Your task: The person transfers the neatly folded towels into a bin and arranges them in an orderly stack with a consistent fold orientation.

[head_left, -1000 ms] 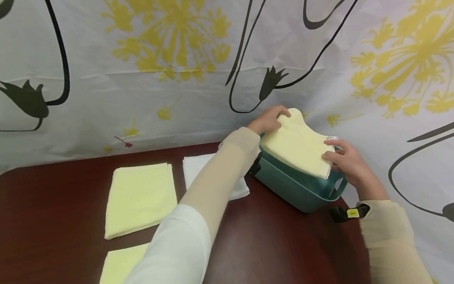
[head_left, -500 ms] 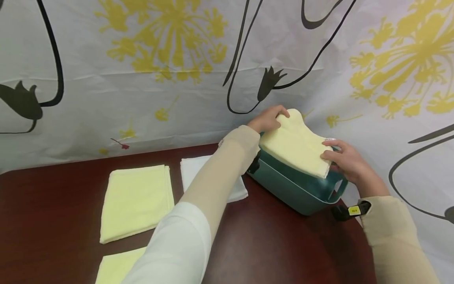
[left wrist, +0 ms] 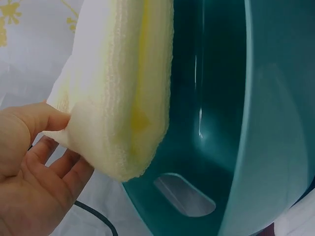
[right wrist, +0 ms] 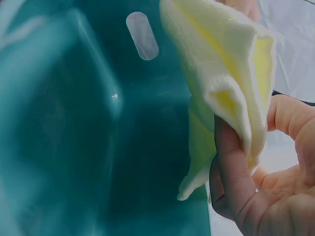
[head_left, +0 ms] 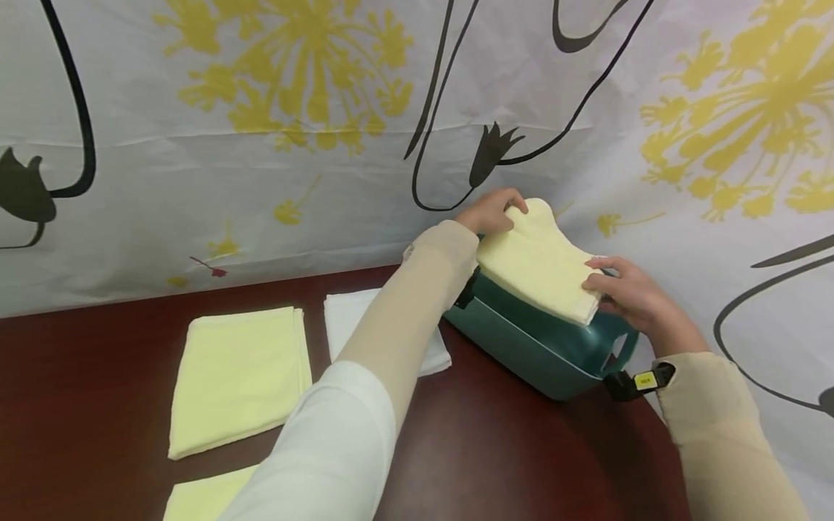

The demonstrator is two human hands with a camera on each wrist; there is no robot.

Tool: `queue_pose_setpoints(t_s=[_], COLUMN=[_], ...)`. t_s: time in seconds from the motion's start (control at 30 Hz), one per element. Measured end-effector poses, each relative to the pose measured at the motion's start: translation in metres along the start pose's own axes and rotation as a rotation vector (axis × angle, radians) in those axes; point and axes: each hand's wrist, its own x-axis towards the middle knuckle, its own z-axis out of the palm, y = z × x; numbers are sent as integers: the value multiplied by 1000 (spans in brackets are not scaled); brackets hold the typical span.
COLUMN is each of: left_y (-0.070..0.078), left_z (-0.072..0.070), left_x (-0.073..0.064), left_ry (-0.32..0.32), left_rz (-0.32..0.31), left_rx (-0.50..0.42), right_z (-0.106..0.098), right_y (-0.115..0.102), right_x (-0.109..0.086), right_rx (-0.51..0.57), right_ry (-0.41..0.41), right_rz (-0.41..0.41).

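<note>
A folded pale yellow towel (head_left: 537,260) is held over the far side of a teal plastic basket (head_left: 515,340). My left hand (head_left: 491,212) pinches its upper left corner; in the left wrist view the thumb presses the folded layers (left wrist: 113,108) against the fingers. At the other end my right hand (head_left: 625,293) grips the towel's right edge, and in the right wrist view the fingers (right wrist: 231,157) curl under its loose layers. Below the towel, the basket's inside (right wrist: 147,162) shows bare smooth walls and a slotted handle hole (left wrist: 184,194).
On the dark red table (head_left: 495,449), a folded yellow towel (head_left: 241,380) lies at the left, with part of another yellow towel (head_left: 208,496) nearer me. A folded white towel (head_left: 348,315) is partly covered by my left arm. A patterned cloth wall (head_left: 365,181) stands directly behind.
The view has turned slightly, so the table towels appear lower and further left. Both hands keep their hold on the yellow towel, with the right hand slightly nearer the left.
</note>
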Motion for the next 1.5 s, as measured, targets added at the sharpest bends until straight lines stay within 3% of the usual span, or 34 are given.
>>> queue_pose_setpoints(t_s=[0.37, 0.63, 0.8, 0.87, 0.97, 1.03, 1.07, 1.2, 1.23, 1.33, 1.47, 1.5], left_y=[13, 26, 17, 4, -1, 3, 11, 10, 5, -27, -74, -77], left_z=[-5, -15, -17, -15, -16, -17, -19, -17, -15, -4, 13, 14], left_x=[0, 4, 25, 43, 49, 45, 34, 25, 30, 61, 116, 119], left_ry=[-74, -135, -136, -123, -109, -95, -99, -101, -107, -108, -100, -112], left_rz=[11, 8, -28, -24, -38, -44, -65, -60, -60, -48, -43, -41], left_rx=[-3, 51, 149, 130, 119, 127, 162, 199, 211, 198, 171, 172], right_z=[-3, -16, -14, -11, -7, -4, -3, 2, 3, 7, 11, 11], right_y=[3, -17, -29, -32, -33, -33, -32, -26, -25, -20, -17, -16], right_x=[-9, -15, -10, -7, -3, 0, 1, 6, 8, 11, 15, 15], right_rx=[33, 11, 52, 69, 121, 175, 205, 298, 317, 349, 363, 360], right_ry=[-20, -26, -37, -53, -83, -97, -100, -116, -119, -121, -118, -120], right_rz=[28, 32, 49, 46, 37, 38, 46, 106, 123, 171, 225, 234])
